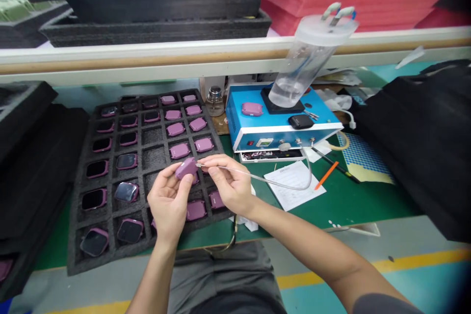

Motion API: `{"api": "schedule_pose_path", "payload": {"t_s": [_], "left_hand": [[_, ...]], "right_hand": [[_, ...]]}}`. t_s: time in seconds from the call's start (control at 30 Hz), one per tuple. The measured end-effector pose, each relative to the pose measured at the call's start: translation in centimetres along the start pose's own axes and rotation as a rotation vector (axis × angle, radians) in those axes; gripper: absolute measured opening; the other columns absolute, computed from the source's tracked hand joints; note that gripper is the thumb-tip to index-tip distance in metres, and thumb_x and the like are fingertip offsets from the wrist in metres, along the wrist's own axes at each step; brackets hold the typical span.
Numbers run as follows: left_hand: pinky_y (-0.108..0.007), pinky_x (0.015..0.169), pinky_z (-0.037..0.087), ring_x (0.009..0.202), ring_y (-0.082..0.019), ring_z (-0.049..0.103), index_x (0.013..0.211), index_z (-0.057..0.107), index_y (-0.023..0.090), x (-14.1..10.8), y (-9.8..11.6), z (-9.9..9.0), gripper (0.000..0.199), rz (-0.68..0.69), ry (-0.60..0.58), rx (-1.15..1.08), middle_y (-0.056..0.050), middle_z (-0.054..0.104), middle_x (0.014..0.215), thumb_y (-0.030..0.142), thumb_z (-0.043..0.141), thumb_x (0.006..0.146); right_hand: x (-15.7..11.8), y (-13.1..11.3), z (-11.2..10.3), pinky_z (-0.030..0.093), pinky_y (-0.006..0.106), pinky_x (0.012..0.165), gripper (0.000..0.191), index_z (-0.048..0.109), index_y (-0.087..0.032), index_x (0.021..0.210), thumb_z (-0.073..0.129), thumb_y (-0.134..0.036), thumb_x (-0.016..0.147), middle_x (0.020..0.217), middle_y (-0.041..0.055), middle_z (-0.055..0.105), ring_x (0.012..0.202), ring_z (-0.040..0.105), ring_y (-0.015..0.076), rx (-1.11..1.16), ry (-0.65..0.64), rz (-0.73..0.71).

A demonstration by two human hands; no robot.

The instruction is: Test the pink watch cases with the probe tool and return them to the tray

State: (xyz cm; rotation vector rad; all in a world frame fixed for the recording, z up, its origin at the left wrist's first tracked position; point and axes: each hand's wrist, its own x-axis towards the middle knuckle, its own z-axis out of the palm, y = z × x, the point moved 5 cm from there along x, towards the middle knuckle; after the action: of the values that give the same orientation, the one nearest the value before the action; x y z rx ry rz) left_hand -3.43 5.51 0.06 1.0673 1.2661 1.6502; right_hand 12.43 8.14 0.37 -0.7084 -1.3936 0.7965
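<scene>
Above the foam tray, my left hand (169, 201) grips a purple smartwatch case (186, 169) between thumb and fingers. My right hand (231, 181) pinches the small tip of a clear thin tube (272, 180), held at the right side of the case; whether the tip touches it I cannot tell. From there the tube loops to the front of a blue box-shaped machine (235, 113). Under my hands lies the black foam tray (79, 225), its compartments holding purple watch cases, dark screens up on the left and purple backs up on the right.
On the machine stand a clear cylinder (301, 68) with liquid, another purple case (252, 109) and a black case (300, 121). A paper sheet (290, 191) and an orange stick (327, 175) lie to the right. A glass bottle (215, 102) stands behind the tray. Black foam stacks (33, 167) flank the left.
</scene>
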Motion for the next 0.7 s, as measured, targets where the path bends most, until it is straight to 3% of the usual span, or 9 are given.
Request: {"api": "schedule_pose_path", "payload": {"t_s": [0.47, 0.7], "left_hand": [[-0.027, 0.087, 0.066, 0.097, -0.021, 0.081, 0.112, 0.074, 0.017, 0.33, -0.23, -0.27, 0.038, -0.002, 0.024, -0.028, -0.009, 0.082, 0.108, 0.03, 0.089, 0.08], [-0.03, 0.088, 0.066, 0.099, -0.023, 0.08, 0.112, 0.074, 0.016, 0.24, -0.14, -0.22, 0.038, 0.006, 0.025, -0.027, -0.01, 0.082, 0.109, 0.031, 0.089, 0.08]], "right_hand": [[0.19, -0.08, 0.1, 0.067, 0.036, 0.088, 0.015, 0.075, -0.025, 0.106, 0.06, -0.028, 0.103, 0.109, 0.0083, 0.078, 0.104, 0.076, 0.02, 0.034, -0.011, 0.032], [0.16, -0.06, 0.17, 0.068, 0.035, 0.086, 0.015, 0.074, -0.025, 0.106, 0.06, -0.026, 0.103, 0.109, 0.0078, 0.077, 0.103, 0.076, 0.0191, 0.059, -0.013, 0.028]]}}
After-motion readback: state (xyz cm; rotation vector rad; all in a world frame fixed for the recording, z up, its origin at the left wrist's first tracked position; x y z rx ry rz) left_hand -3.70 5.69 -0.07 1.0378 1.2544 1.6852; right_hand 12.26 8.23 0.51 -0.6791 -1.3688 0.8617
